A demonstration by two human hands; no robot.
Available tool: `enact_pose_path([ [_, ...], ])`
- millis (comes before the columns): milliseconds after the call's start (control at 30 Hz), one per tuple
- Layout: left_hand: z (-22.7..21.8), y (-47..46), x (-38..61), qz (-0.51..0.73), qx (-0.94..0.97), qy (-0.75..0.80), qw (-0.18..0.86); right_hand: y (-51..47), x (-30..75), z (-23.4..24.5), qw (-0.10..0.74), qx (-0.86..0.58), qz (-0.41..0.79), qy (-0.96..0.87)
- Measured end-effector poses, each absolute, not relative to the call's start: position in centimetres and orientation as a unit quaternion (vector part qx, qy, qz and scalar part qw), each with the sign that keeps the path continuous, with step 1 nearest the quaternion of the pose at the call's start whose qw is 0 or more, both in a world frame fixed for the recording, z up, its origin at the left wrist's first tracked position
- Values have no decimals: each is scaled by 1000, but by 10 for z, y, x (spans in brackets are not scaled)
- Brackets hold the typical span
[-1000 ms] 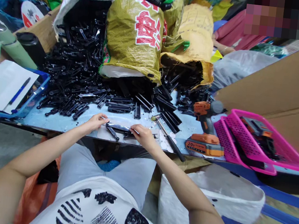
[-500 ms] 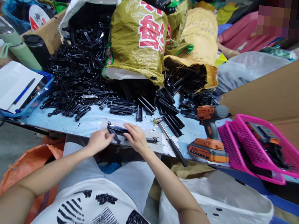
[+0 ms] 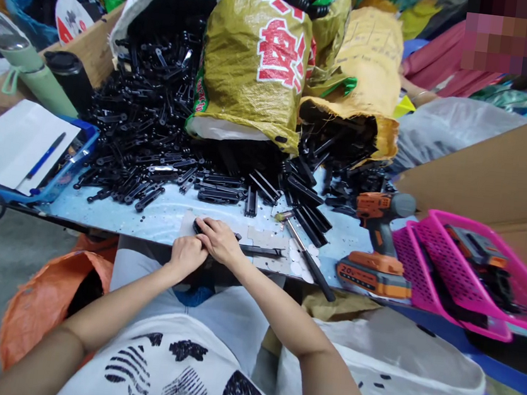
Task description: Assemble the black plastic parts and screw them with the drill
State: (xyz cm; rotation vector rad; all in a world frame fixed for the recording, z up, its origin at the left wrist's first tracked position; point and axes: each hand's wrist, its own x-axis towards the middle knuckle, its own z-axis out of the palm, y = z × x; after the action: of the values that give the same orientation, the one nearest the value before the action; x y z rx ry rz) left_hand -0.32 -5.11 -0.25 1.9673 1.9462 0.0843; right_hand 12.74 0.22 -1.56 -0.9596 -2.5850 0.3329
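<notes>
My left hand (image 3: 189, 256) and my right hand (image 3: 221, 242) meet at the table's front edge, closed over a black jointed metal arm (image 3: 197, 226). Only its rounded end and a bit past my right fingers show; the rest is hidden. The fingers of my right hand lie over the top, against my left hand's knuckles. A long thin black metal piece (image 3: 264, 251) rests on a grey plate (image 3: 253, 237) to the right of my hands. Farther right, a hammer (image 3: 307, 253) with a black grip lies slanted across the table edge.
Black metal parts (image 3: 131, 144) pile up behind my hands, spilling from sacks (image 3: 255, 57). An orange cordless drill (image 3: 377, 242) and pink baskets (image 3: 458, 245) stand right. At left are a blue tray (image 3: 56, 183) with paper and pen, and a green bottle (image 3: 39, 80). A co-worker's sleeve (image 3: 436, 58) shows behind.
My hands have come together; my right hand has moved left onto the jointed arm's end. The short arm seen at my left fingers is now covered. The view has shifted slightly.
</notes>
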Motion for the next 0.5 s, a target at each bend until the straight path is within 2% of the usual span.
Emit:
enact_pose_path([
  [100,-8,-48,-15,85,773,619,109,-2,156,-12,221,-325,89,-915],
  [167,-10,-38,-22,132,848,512,39,-5,191,-12,230,-365,41,-901],
  [267,-8,-14,-22,131,929,345,-33,-4,243,-18,176,-454,-47,-872],
  [367,-3,5,-9,73,943,323,-31,-2,270,-22,134,-437,-101,-884],
  [500,9,5,-1,53,925,374,30,-6,266,-10,151,-393,-100,-902],
])
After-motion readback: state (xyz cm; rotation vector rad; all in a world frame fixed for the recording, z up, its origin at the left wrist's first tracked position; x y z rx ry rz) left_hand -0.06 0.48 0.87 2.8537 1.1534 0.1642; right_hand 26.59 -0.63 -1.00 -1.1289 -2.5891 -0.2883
